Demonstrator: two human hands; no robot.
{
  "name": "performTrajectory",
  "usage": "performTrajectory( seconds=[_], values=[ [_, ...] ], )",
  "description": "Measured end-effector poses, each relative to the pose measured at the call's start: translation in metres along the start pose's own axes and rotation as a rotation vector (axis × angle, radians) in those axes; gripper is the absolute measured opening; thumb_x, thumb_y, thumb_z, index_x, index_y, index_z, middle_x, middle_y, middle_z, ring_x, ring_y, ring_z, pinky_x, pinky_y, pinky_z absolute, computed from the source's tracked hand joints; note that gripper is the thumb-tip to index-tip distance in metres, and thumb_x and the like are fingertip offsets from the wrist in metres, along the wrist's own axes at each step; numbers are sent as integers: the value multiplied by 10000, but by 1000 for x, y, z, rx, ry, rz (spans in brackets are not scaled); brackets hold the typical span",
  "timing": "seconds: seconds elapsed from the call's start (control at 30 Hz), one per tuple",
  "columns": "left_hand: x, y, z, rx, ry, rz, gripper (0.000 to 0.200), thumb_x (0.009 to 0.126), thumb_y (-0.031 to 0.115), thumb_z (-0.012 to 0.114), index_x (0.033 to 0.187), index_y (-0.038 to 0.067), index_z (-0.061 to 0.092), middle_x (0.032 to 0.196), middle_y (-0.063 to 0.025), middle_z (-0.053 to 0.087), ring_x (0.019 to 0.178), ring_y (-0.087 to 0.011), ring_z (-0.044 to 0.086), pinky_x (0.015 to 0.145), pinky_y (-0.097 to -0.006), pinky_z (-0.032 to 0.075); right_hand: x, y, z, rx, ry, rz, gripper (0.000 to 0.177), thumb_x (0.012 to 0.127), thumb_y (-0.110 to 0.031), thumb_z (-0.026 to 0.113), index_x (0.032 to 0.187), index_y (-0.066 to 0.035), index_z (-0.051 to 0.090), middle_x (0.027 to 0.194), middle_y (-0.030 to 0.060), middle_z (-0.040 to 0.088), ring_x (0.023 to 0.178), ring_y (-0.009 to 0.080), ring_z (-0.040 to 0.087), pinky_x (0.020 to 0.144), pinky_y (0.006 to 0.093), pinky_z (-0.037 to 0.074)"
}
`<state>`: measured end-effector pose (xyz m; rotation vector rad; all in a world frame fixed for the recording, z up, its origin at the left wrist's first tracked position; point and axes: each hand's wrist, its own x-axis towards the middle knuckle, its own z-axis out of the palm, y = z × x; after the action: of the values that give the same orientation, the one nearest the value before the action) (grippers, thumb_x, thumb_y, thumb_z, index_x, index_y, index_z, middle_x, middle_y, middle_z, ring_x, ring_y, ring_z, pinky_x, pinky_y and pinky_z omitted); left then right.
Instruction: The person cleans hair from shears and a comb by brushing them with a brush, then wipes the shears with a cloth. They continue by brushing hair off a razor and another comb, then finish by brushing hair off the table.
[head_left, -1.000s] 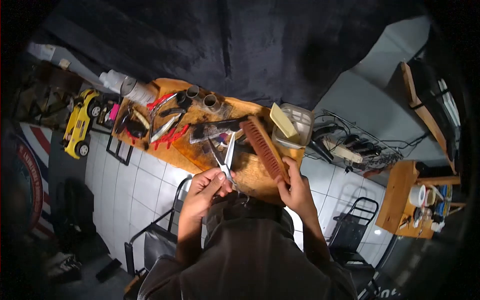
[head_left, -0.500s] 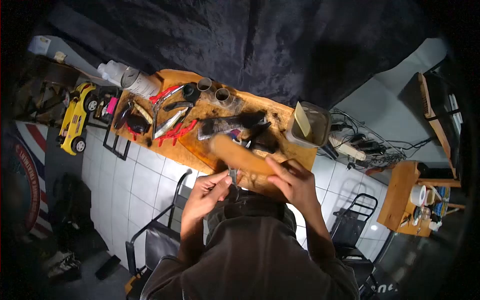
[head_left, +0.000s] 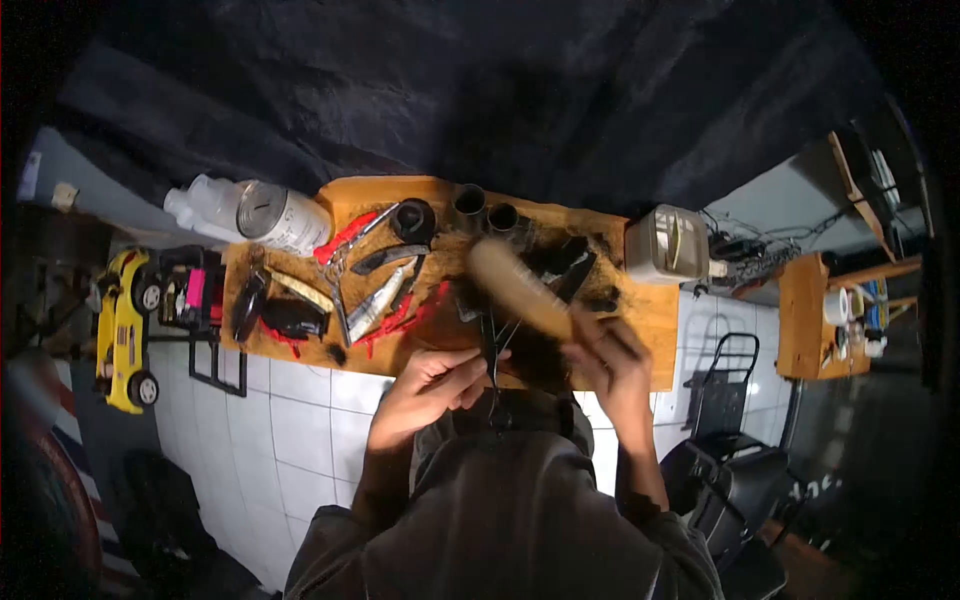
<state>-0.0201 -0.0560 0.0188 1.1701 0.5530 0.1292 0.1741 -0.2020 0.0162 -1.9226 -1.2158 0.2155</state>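
A pair of slim metal scissors (head_left: 491, 350) is pinched in the fingertips of my left hand (head_left: 432, 390), pointing away from me over the table's near edge. My right hand (head_left: 615, 365) is closed around one end of a long tan wooden brush (head_left: 515, 285), which is smeared by motion. The brush slants up and left above the dark clippings, its far end beyond the scissors' tips. Its bristles cannot be made out.
A wooden table (head_left: 655, 340) bears dark clippings, red-handled tools (head_left: 345, 238), a black clipper (head_left: 295, 318), two small cups (head_left: 468, 203), a white can (head_left: 285, 218) and a plastic tub (head_left: 668, 245). A yellow toy car (head_left: 130, 325) stands left, a folded black chair (head_left: 725, 385) right.
My view has shifted, so the table sits level. The brush has swung to a steeper slant and lifted from the scissors. My left hand keeps hold of the scissors, which now point more upright.
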Motion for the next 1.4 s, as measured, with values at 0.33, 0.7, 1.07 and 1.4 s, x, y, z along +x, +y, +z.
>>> performTrajectory(
  seconds=[0.33, 0.7, 1.07, 1.4],
  values=[
    [20, 21, -41, 50, -202, -154, 233, 990, 212, 497, 916, 28, 619, 670, -1, 543, 609, -36, 452, 529, -188, 333, -47, -42, 13, 225, -8, 172, 485, 719, -239, 821, 1084, 22, 638, 930, 190, 672, 817, 300, 670, 711, 338, 515],
    [14, 24, -14, 12, -245, -17, 300, 1027, 179, 390, 1195, -30, 525, 785, -37, 562, 678, -73, 496, 618, -214, 379, -40, 0, 3, 204, 536, 430, 397, 805, -90, 742, 1125, 97, 599, 831, 97, 641, 732, 118, 573, 643, 249, 459],
    [48, 3, 45, 211, 157, 417, 384, 1008, 126, 432, 1354, -38, 403, 1147, -140, 621, 977, -147, 615, 814, -258, 467, -72, -5, -40, 706, 433, 346, 484, 885, -112, 657, 1266, 129, 481, 689, 31, 575, 506, 53, 490, 460, 187, 367],
    [66, -17, 81, 163, 416, 552, 489, 922, -52, 528, 1346, -9, 289, 1089, -217, 624, 936, -171, 637, 785, -271, 526, -69, -1, -47, 364, 356, 316, 528, 797, -18, 670, 1284, 84, 494, 823, 122, 614, 673, 165, 576, 636, 266, 464]
  ],
)
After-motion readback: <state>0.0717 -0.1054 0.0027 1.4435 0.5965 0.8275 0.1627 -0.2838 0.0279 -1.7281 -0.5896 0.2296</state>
